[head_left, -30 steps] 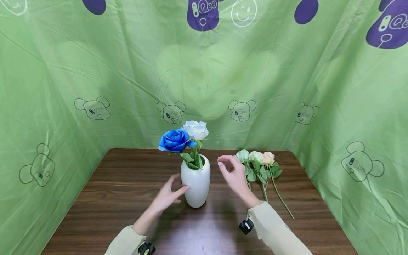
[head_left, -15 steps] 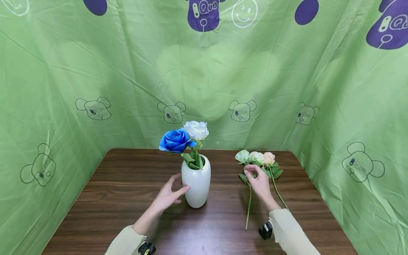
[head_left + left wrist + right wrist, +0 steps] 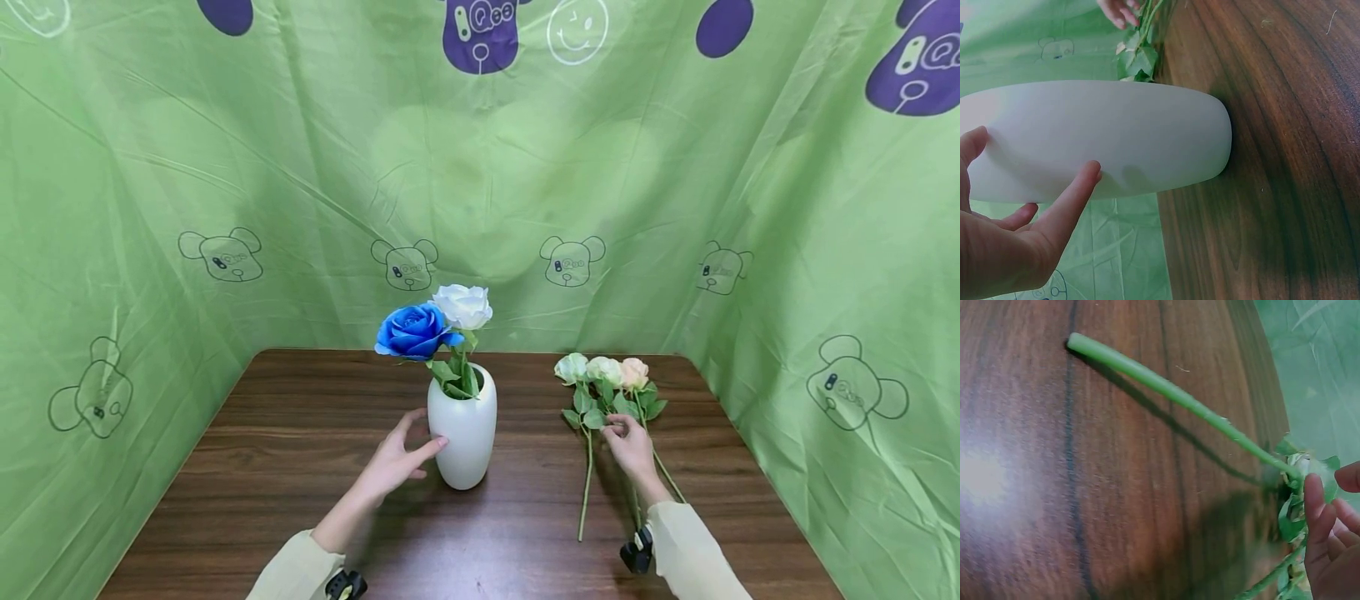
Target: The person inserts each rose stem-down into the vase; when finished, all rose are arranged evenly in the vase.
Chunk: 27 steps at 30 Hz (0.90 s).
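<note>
A white vase (image 3: 465, 437) stands upright on the wooden table, with a blue rose (image 3: 414, 332) and a white rose (image 3: 462, 307) in its mouth. My left hand (image 3: 396, 460) holds the vase's left side, thumb across the front and fingers at the back. Three pale roses lie side by side at the right: two whitish-green ones, the left rose (image 3: 572, 368) and the middle rose (image 3: 604, 371), and a peach rose (image 3: 634, 373). My right hand (image 3: 632, 448) is over the middle rose's stem, just below its leaves. In the right wrist view its thumb and fingers are apart beside a stem (image 3: 1172, 392).
The dark wooden table (image 3: 300, 442) is enclosed at the back and sides by a green printed curtain (image 3: 480, 183). The left rose's stem (image 3: 585, 492) reaches toward the table's front, left of my right forearm.
My right hand has moved right and toward me, from beside the vase to the middle rose's stem. My left hand and the vase have stayed in place.
</note>
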Each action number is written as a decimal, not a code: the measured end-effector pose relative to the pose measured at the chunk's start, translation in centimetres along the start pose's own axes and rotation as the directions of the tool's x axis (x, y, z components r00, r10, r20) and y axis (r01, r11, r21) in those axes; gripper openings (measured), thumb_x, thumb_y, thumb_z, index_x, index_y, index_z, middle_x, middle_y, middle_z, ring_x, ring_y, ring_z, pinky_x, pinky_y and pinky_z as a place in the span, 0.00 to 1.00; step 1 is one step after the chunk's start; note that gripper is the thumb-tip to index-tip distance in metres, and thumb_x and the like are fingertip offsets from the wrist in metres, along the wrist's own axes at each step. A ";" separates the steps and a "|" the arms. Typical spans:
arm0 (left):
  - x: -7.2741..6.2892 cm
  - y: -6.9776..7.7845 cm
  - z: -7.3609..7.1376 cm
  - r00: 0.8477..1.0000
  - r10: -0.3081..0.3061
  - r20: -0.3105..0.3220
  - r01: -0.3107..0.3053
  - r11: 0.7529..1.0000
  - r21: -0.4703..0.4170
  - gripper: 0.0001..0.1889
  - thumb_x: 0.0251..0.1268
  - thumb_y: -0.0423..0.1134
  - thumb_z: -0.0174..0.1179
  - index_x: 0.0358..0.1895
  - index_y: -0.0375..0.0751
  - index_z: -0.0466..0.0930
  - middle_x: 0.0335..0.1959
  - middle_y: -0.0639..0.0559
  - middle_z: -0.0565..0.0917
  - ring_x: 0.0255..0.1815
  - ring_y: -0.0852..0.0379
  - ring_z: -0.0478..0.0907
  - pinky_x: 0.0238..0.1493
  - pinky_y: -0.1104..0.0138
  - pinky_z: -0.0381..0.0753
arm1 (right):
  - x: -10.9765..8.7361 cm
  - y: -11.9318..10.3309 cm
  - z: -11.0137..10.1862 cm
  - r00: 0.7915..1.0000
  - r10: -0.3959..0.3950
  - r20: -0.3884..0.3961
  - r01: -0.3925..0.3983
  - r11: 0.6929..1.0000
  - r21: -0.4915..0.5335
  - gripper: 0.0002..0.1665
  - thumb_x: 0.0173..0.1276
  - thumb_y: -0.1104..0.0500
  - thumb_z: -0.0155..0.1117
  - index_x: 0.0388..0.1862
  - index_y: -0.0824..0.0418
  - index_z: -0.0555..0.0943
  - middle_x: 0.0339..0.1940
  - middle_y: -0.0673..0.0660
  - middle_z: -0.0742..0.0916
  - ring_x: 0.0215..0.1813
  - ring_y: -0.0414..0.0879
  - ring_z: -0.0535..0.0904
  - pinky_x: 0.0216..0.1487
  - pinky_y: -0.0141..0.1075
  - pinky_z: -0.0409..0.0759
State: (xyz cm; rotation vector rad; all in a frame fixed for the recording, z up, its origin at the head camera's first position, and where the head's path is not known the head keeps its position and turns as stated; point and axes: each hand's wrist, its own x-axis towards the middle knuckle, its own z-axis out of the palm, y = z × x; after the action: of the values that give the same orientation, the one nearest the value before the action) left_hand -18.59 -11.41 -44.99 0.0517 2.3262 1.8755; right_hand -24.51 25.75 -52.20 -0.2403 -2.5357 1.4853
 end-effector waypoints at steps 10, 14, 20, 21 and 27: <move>-0.4 0.7 0.1 1.000 -0.005 -0.006 0.005 1.000 -0.011 0.33 0.52 0.47 0.63 0.61 0.44 0.60 0.52 0.38 0.70 0.42 0.46 0.74 0.30 0.56 0.79 | -0.7 2.1 1.0 0.980 0.166 0.106 -0.171 0.985 0.032 0.26 0.57 0.61 0.59 0.53 0.71 0.66 0.29 0.60 0.82 0.21 0.49 0.79 0.14 0.33 0.70; 0.0 -0.1 0.1 1.000 -0.017 -0.006 0.017 1.000 -0.012 0.34 0.51 0.49 0.63 0.61 0.46 0.60 0.52 0.39 0.70 0.41 0.47 0.75 0.30 0.56 0.79 | -0.9 2.4 1.3 0.963 0.211 0.170 -0.233 0.965 0.118 0.28 0.58 0.63 0.58 0.55 0.71 0.63 0.29 0.59 0.82 0.20 0.48 0.79 0.17 0.33 0.69; 0.1 -0.1 0.0 1.000 -0.001 -0.002 0.001 1.000 -0.001 0.34 0.52 0.49 0.63 0.61 0.44 0.60 0.53 0.37 0.68 0.42 0.46 0.74 0.29 0.58 0.80 | -0.8 2.5 1.8 0.944 0.234 0.234 -0.289 0.927 0.239 0.30 0.59 0.66 0.56 0.59 0.71 0.59 0.33 0.59 0.83 0.21 0.44 0.78 0.21 0.32 0.70; 0.1 -0.1 0.0 1.000 -0.002 -0.003 0.002 1.000 -0.001 0.34 0.51 0.49 0.63 0.61 0.45 0.60 0.53 0.38 0.68 0.42 0.46 0.74 0.29 0.58 0.80 | -0.8 2.4 1.8 0.942 0.232 0.243 -0.293 0.921 0.258 0.30 0.59 0.67 0.56 0.59 0.71 0.58 0.33 0.59 0.83 0.21 0.43 0.77 0.21 0.31 0.70; 0.1 -0.2 0.1 1.000 -0.023 -0.005 0.023 1.000 -0.008 0.34 0.50 0.50 0.64 0.61 0.47 0.60 0.52 0.40 0.69 0.41 0.47 0.75 0.30 0.57 0.80 | -1.1 2.4 2.2 0.950 0.140 0.278 -0.239 0.901 0.362 0.31 0.58 0.71 0.53 0.60 0.71 0.56 0.33 0.61 0.83 0.21 0.41 0.76 0.20 0.27 0.71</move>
State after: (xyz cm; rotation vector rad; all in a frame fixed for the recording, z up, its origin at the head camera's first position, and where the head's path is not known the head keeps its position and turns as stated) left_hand -18.64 -11.36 -45.16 0.0192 2.3133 1.8760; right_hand -23.88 24.80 -55.38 -0.2628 -2.3670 2.1851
